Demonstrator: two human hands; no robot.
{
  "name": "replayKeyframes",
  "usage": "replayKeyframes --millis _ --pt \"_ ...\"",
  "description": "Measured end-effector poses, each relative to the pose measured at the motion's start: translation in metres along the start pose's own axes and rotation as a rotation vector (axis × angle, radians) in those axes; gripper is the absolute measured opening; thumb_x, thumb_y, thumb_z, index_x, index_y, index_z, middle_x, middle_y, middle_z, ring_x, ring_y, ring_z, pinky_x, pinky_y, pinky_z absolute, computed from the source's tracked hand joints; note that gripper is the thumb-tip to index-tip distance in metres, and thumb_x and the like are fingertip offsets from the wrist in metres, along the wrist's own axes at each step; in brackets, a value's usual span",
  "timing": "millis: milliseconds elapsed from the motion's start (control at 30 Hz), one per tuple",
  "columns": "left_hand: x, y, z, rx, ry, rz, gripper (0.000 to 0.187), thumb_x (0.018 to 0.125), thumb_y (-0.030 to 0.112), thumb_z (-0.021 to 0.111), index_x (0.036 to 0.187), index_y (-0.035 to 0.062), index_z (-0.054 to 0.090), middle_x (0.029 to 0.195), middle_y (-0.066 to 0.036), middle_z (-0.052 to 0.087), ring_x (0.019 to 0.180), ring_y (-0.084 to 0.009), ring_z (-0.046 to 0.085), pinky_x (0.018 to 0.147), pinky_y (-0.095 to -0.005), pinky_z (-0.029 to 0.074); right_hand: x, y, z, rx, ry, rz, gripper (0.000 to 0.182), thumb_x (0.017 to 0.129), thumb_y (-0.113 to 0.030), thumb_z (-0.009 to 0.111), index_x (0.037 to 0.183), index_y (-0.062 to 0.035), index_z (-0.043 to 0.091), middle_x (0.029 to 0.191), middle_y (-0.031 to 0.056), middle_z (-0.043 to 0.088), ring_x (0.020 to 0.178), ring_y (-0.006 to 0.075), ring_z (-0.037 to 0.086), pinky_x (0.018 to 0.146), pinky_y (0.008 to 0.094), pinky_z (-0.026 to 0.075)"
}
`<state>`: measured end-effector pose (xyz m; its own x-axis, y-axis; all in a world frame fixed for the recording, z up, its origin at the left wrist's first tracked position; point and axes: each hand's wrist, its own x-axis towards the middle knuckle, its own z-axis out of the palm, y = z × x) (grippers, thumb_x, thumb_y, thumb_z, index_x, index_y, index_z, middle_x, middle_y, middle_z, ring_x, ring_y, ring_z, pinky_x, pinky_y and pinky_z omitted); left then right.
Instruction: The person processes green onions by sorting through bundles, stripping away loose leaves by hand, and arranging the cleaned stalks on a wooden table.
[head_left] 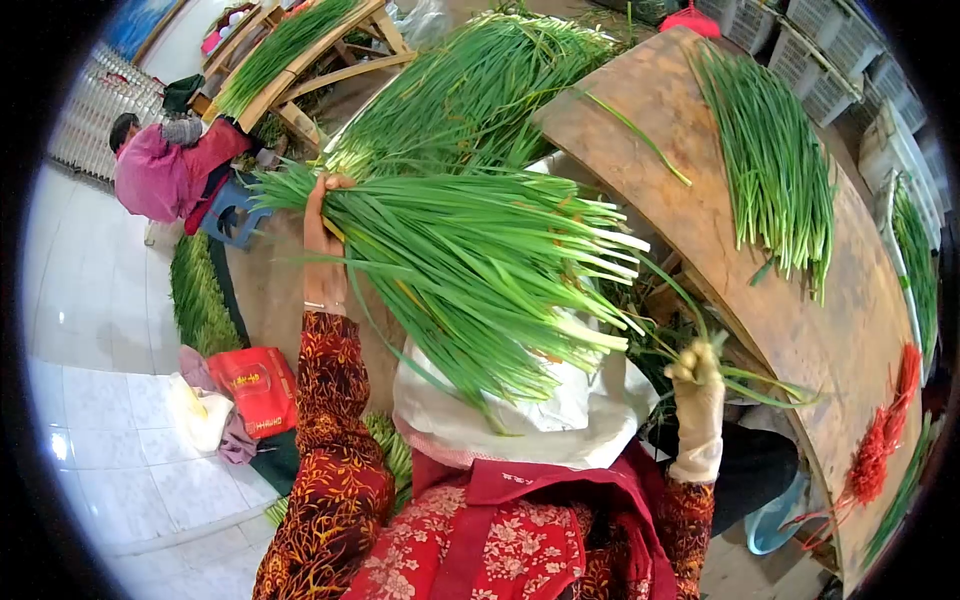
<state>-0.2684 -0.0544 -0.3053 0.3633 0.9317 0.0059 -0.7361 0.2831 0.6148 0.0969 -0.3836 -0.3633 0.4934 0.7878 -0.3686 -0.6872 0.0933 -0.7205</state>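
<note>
My left hand [323,225] is closed around the leafy end of a large bunch of garlic chives [480,255]. The bunch fans out to the right across my lap, with its pale stem ends loose and pointing right. My right hand [697,405], in a pale glove, is closed on a few loose chive leaves [765,385] that stick out on both sides of its fingers. Under the bunch, a white plastic sheet [500,425] covers my lap over a red flowered apron [470,540].
A wooden board [640,130] on my right bears a chive bundle [775,165] and red ties [880,440]. Ahead lies a big chive heap [470,85]. At left are a seated person [165,170], a blue stool [235,210] and a red bag [258,390]. Crates [810,70] stand back right.
</note>
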Motion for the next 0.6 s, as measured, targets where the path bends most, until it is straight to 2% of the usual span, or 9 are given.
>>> replayKeyframes --millis 33,67,133,200,267,300,333,400,600 --pt "0.000 0.000 0.000 -0.022 -0.008 -0.002 0.017 0.090 0.023 0.049 0.076 0.0129 0.050 0.079 0.000 0.053 0.077 -0.0138 0.055 0.069 -0.0299 0.049 0.001 -0.005 0.022 -0.263 0.008 0.065 0.024 0.088 -0.030 0.052 0.094 -0.0075 0.058 0.076 0.0014 0.058 0.065 0.0115 0.053 0.068 0.0279 0.046" --pt "-0.002 -0.001 0.006 -0.020 -0.011 -0.003 0.017 0.090 0.023 0.049 0.076 0.0129 0.050 0.079 0.000 0.053 0.077 -0.0138 0.055 0.069 -0.0299 0.049 0.009 -0.005 0.032 -0.333 -0.150 0.140 0.032 0.087 -0.032 0.054 0.102 -0.0046 0.060 0.089 0.0057 0.061 0.079 0.0159 0.057 0.074 0.0293 0.046" --pt "-0.006 -0.005 0.032 0.042 -0.009 0.003 0.018 0.090 0.025 0.049 0.076 0.0132 0.050 0.080 -0.002 0.055 0.074 -0.0135 0.056 0.066 -0.0299 0.051 0.021 -0.014 0.069 -0.647 -0.456 0.146 0.041 0.087 -0.034 0.053 0.113 -0.0023 0.055 0.103 0.0084 0.060 0.098 0.0186 0.053 0.086 0.0293 0.041" --pt "-0.006 -0.006 0.047 0.063 -0.020 0.009 0.018 0.090 0.025 0.049 0.076 0.0135 0.050 0.080 -0.002 0.056 0.072 -0.0135 0.056 0.063 -0.0298 0.052 0.050 -0.005 0.084 -0.572 -0.688 0.367 0.040 0.084 -0.025 0.060 0.117 -0.0040 0.052 0.109 0.0045 0.057 0.097 0.0128 0.051 0.085 0.0267 0.041" --pt "-0.008 -0.005 0.058 0.082 -0.017 0.025 0.018 0.090 0.025 0.049 0.075 0.0139 0.050 0.080 -0.003 0.056 0.069 -0.0134 0.057 0.059 -0.0296 0.052 0.063 -0.002 0.113 -0.641 -0.780 0.218 0.042 0.081 -0.020 0.063 0.118 -0.0038 0.050 0.107 0.0023 0.057 0.092 0.0116 0.051 0.083 0.0264 0.041" --pt "-0.009 -0.004 0.063 0.089 -0.033 0.017 0.014 0.090 0.021 0.048 0.079 0.0128 0.048 0.079 0.000 0.054 0.075 -0.0126 0.054 0.064 -0.0294 0.051 0.066 0.000 0.122 -0.608 -0.795 0.259 0.042 0.081 -0.018 0.063 0.117 -0.0029 0.050 0.103 0.0014 0.057 0.089 0.0116 0.051 0.081 0.0267 0.042" --pt "-0.008 -0.003 0.065 0.096 -0.048 0.008 0.010 0.091 0.017 0.047 0.083 0.0117 0.046 0.078 0.003 0.051 0.080 -0.0118 0.052 0.069 -0.0292 0.049 0.068 0.007 0.128 -0.563 -0.789 0.122 0.036 0.081 -0.018 0.063 0.112 -0.0032 0.053 0.099 0.0013 0.059 0.085 0.0105 0.053 0.077 0.0259 0.044" --pt "-0.006 -0.003 0.069 0.128 -0.075 0.005 0.011 0.092 0.019 0.046 0.083 0.0130 0.047 0.078 0.003 0.051 0.080 -0.0116 0.052 0.066 -0.0287 0.049 0.072 0.010 0.122 -0.457 -0.680 0.412 0.030 0.082 -0.019 0.062 0.107 -0.0034 0.056 0.095 0.0010 0.059 0.080 0.0090 0.054 0.072 0.0245 0.045" --pt "-0.003 -0.003 0.113 0.374 -0.071 0.109 0.019 0.091 0.028 0.045 0.078 0.0143 0.049 0.081 0.000 0.053 0.078 -0.0100 0.054 0.066 -0.0254 0.046 0.049 0.012 0.092 -0.162 -0.503 0.252 0.023 0.085 -0.021 0.058 0.098 -0.0029 0.058 0.091 0.0044 0.061 0.077 0.0078 0.056 0.068 0.0198 0.046"
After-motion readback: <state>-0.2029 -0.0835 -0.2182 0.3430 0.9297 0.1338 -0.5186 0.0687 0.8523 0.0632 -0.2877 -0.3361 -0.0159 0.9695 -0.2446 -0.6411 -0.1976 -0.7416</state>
